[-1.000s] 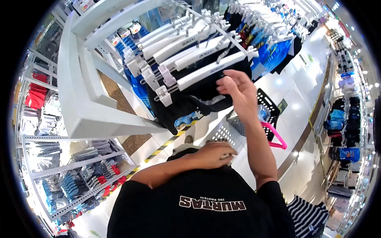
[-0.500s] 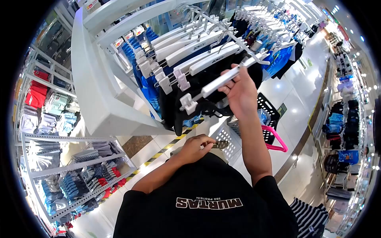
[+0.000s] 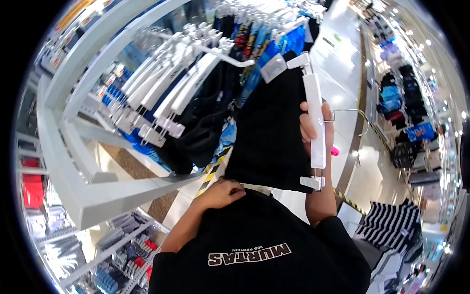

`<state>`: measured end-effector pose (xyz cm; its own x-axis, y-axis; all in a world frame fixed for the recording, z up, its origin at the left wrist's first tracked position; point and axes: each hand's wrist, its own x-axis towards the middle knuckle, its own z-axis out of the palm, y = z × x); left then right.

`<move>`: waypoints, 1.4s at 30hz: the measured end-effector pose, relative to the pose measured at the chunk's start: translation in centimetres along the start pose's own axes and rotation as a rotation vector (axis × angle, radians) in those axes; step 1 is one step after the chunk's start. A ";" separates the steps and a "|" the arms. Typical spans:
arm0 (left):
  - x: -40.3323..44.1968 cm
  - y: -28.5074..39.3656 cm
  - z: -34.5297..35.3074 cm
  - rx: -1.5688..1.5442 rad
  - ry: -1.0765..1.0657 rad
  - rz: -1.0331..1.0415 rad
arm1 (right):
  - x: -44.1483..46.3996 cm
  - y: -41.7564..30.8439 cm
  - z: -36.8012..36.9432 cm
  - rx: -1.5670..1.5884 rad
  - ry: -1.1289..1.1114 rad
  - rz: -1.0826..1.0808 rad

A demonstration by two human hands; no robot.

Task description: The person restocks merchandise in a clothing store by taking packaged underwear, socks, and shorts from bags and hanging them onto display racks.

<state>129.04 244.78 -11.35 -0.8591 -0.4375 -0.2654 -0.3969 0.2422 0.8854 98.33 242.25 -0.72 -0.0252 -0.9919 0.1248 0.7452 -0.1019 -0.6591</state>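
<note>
My right hand point(image 3: 327, 132) is closed around a white clip hanger point(image 3: 316, 117), which is turned nearly upright with its metal hook pointing right. A plain black garment point(image 3: 269, 132), perhaps shorts, hangs from the hanger's clips and spreads out to the left. A white tag point(image 3: 274, 68) shows at its upper corner. Low in front of my black shirt, my left hand point(image 3: 223, 193) has curled fingers near the garment's lower left corner. Whether it grips anything is hidden.
Left of the garment, a metal rack rail point(image 3: 225, 56) carries several white hangers point(image 3: 191, 83) with dark and blue clothes. The rack's white frame point(image 3: 122, 198) juts toward me. Striped clothing point(image 3: 391, 223) lies at the lower right, and a pink handle point(image 3: 335, 151) peeks out behind my right arm.
The hanger in my right hand has come away from the rail and turned upright, bringing the black garment in front of me. My view has shifted, and the rack appears farther left.
</note>
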 end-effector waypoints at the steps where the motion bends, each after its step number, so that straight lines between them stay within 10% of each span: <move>1: 0.3 0.6 -0.8 -0.040 -0.016 -0.102 | -0.8 -0.3 -0.3 0.032 0.000 0.016; 8: 7.8 5.2 -1.3 -0.588 0.372 0.151 | -4.7 2.7 -1.8 0.080 0.019 0.216; 14: 11.0 7.0 0.2 -1.096 0.273 -0.075 | -7.8 4.4 -0.7 -0.387 -0.010 0.347; 20: 12.3 3.6 2.4 -0.793 0.262 -0.043 | -9.7 3.9 -1.2 -0.454 0.027 0.408; 24: 11.3 5.0 1.3 -0.929 0.198 -0.036 | -10.4 4.1 -2.1 -0.313 0.472 0.437; 28: 10.7 4.2 1.2 -1.026 0.141 -0.007 | -12.0 5.8 -6.1 0.198 0.384 0.443; 42: 8.9 2.5 0.3 -1.065 0.181 0.044 | -8.9 6.3 -4.4 -0.099 0.179 0.418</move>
<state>120.27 241.74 -11.58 -0.7704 -0.5897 -0.2423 0.1934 -0.5783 0.7926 100.30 250.06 -9.26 0.1432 -0.9459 -0.2910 0.6490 0.3117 -0.6940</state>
